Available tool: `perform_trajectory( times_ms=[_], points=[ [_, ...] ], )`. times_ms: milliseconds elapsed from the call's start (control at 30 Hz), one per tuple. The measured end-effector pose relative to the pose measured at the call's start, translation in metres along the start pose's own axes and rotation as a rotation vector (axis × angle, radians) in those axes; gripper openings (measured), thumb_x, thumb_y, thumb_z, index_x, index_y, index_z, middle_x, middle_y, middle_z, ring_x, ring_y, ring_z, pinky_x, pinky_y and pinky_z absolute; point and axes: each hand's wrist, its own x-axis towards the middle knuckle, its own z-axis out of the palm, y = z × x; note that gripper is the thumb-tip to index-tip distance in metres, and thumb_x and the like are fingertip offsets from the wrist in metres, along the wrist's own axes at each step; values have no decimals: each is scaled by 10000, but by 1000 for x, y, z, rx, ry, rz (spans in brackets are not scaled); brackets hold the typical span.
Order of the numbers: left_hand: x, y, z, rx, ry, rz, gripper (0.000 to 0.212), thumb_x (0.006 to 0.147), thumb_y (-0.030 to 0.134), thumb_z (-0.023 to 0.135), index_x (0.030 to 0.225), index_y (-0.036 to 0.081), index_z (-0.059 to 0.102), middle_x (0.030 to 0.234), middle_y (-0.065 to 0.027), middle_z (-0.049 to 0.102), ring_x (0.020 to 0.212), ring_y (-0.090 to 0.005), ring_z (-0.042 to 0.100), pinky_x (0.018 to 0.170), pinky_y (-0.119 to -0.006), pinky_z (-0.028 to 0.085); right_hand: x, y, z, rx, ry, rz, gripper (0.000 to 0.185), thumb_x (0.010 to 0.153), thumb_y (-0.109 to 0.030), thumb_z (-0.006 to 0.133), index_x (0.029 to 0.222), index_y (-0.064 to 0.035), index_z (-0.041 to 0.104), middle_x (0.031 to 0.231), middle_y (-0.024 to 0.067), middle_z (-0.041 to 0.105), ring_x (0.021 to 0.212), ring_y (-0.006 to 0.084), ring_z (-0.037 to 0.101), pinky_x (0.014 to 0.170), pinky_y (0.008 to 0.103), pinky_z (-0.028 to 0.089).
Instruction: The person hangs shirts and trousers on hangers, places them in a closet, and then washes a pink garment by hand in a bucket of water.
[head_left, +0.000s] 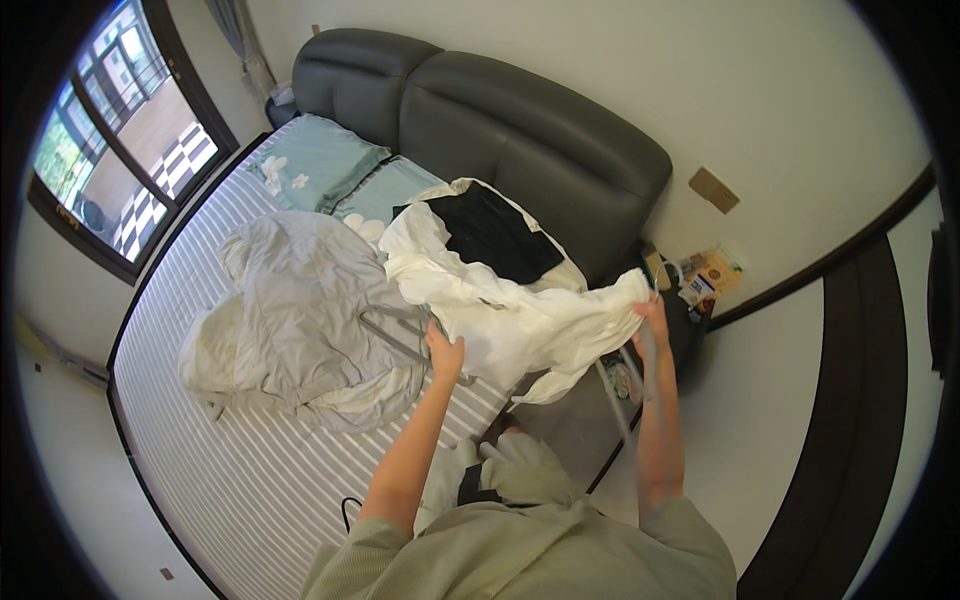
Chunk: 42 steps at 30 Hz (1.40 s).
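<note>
A white long-sleeved garment (517, 322) is stretched between my two hands above the bed's near edge. My left hand (447, 352) grips its left side, fingers partly hidden by the cloth. A grey clothes hanger (394, 334) shows beside that hand; I cannot tell whether the hand holds it or it lies on the bed. My right hand (651, 324) is closed on the garment's other end. Blurred grey hanger bars (651, 382) hang at the right wrist, and a pale hook (666, 268) rises above the fingers.
A rumpled grey-white quilt (300, 322) covers part of the striped bed sheet (247, 480). Black clothing (495, 232) lies beyond the garment, near green floral pillows (322, 161) and the dark padded headboard (525, 142). At right, a dark nightstand (679, 319) carries packets (709, 277).
</note>
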Motion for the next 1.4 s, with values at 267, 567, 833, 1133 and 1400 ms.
perform_trajectory(
  times_ms=[267, 567, 833, 1133, 1400],
  points=[
    [-4, 41, -18, 295, 108, 332, 862, 586, 53, 660, 1333, 76, 230, 1279, -242, 285, 1157, -418, 317, 968, -449, 289, -46, -54, -24, 307, -178, -231, 428, 686, -162, 479, 1064, 37, 495, 1004, 156, 585, 934, 240, 578, 861, 345, 451],
    [3, 51, 19, 129, -569, 197, 893, 537, 169, 782, 1296, 78, 321, 1150, -143, 496, 1088, -308, 446, 944, -413, 339, -124, -135, -40, 435, -124, -268, 438, 632, -182, 482, 992, 60, 535, 900, 179, 614, 797, 260, 620, 738, 352, 520],
    [-93, 121, 59, 29, -1175, -82, 667, 747, 451, 619, 1161, -57, 496, 1130, -176, 547, 1032, -227, 522, 879, -315, 398, -167, -182, -79, 264, 64, -328, 287, 774, -277, 452, 774, -13, 566, 476, 6, 498, 378, 87, 449, 396, 190, 379],
    [-146, 255, 123, -121, -1099, 39, 684, 841, 518, 465, 1139, -98, 471, 1066, -154, 554, 1003, -211, 507, 867, -304, 378, -233, -136, -201, 11, 712, -307, 258, 822, -245, 470, 597, -119, 462, 454, -42, 405, 368, 52, 361, 356, 202, 271],
    [-238, 356, 157, -449, -1315, -47, 498, 852, 477, 497, 1118, 56, 511, 968, -3, 569, 844, -68, 506, 735, -211, 381, -283, -96, -245, -63, 735, -280, 190, 764, -251, 556, 716, -70, 528, 644, -11, 510, 443, 49, 411, 393, 187, 298]
  ],
)
